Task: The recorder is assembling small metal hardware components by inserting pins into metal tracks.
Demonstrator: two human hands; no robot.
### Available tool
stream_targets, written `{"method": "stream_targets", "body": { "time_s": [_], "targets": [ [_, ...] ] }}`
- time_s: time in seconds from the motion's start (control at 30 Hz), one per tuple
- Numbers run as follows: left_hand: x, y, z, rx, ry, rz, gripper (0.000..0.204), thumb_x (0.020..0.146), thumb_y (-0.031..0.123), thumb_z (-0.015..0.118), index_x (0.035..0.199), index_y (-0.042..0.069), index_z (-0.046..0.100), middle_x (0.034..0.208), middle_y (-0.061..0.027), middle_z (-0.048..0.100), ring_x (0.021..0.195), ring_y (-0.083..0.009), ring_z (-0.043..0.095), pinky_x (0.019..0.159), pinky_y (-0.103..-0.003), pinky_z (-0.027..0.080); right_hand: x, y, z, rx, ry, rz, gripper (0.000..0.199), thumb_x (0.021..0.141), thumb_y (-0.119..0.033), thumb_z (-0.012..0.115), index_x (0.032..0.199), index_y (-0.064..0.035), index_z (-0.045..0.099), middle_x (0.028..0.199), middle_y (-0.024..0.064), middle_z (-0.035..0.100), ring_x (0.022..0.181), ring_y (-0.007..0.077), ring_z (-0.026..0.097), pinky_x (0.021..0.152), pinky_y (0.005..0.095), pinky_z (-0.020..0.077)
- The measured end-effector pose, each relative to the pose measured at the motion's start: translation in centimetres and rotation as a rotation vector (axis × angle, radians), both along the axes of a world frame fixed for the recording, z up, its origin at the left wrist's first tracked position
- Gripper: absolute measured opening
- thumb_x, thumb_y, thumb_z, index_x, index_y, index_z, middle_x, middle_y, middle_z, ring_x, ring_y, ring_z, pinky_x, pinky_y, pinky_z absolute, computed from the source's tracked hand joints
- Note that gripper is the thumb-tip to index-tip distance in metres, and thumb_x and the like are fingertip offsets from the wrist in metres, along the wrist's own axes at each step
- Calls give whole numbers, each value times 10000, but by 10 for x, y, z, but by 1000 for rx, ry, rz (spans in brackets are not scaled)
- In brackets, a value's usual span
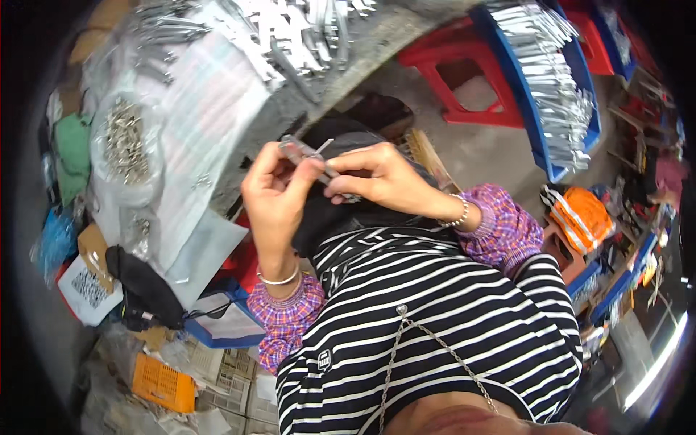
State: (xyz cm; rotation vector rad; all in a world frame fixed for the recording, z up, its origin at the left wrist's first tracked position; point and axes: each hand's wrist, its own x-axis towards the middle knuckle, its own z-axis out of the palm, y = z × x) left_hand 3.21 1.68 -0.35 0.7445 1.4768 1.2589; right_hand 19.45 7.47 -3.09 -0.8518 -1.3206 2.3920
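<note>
A slim metal part [303, 151] is above the lap, just off the near edge of the tabletop [373, 69], gripped by the fingers of the left hand [275, 190] and right hand [383, 174]; similar metal pieces [293, 36] lie heaped on the tabletop, inside that edge.
</note>
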Motion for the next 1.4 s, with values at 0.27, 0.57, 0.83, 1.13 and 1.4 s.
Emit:
{"method": "stream_targets", "body": {
  "time_s": [0.27,0.57,0.83,1.13,1.4],
  "targets": [
    [3,8,2,33,10,35,194,875,74,601,1035,-35,588,839,-27,627,692,-43,550,580,-179,433,2,16,11,-130,4,-25,244,880,-60,554,1101,40,588,866,77,647,770,119,619,708,240,506],
    [-4,-2,-1,28,57,2,157,898,88,558,985,-37,595,739,-59,598,641,-100,551,559,-203,432,34,81,34,-13,-14,-242,179,888,-103,564,1010,22,604,858,76,653,728,123,634,665,233,504],
    [0,7,10,-13,63,1,120,864,36,562,941,-41,613,715,-43,602,646,-88,558,581,-197,430,84,275,74,480,-306,-558,237,900,-162,550,1012,37,611,851,57,625,739,110,599,665,248,507],
    [-8,5,2,-27,25,28,111,851,24,571,932,-25,628,719,-48,617,639,-90,573,581,-200,443,36,419,45,852,-628,-633,342,770,-142,629,1060,41,631,848,95,666,738,146,607,657,275,474],
    [-22,8,-5,140,114,-126,124,809,44,596,917,-2,634,748,-78,668,683,-117,653,629,-231,503,209,594,-43,1030,-814,-485,428,858,-306,580,1207,-58,572,1029,76,646,846,147,598,663,258,473]
  ]
}}
